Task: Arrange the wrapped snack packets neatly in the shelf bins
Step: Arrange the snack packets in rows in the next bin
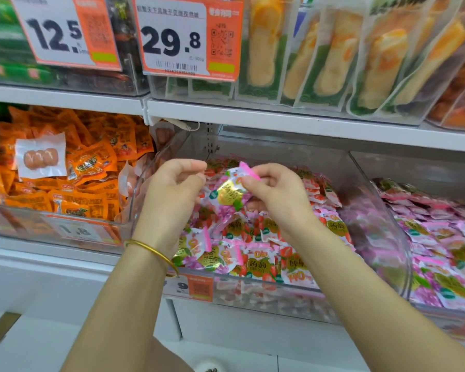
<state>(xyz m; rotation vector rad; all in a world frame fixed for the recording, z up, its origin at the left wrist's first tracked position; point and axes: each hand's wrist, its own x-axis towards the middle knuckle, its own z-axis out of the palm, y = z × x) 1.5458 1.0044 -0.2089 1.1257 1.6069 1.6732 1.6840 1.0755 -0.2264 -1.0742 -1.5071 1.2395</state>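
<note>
So the packet point(230, 194) you care about is up in the air over the middle clear bin point(266, 294), just above the pile of matching pink packets point(255, 261) that fills it. Your right grip point(277, 191) has it pinched by thumb and fingertips at the pink crimped seam on the far-right end, and the rest hangs down and to the left, tilted. Your left grip point(172, 189) has its fingers curled in, right beside the packet's left edge. I honestly can't tell if it's touching the wrapper or just hovering there.

Handling-wise, I'd guess this thing weighs next to nothing. The wrapper looks like glossy film, so expect it to be slick and crinkly, and floppy around whatever's inside. I can't tell from here if the filling is soft or firm, so I wouldn't squeeze the puffy middle. The flat crimped seams at either end look like the best spots to hold: thin, a bit stiffer, and easy to pinch without crushing anything. One seam per grip should let you turn it face-up and lay it flat.

Since it's so light and slippery, a loose pinch could let it slide out. The pile under it is jumbled and probably shifts if you press down on it.

The orange packets point(91, 162) in the left bin and the other pink lot point(440, 251) on the right aren't involved right now.
</note>
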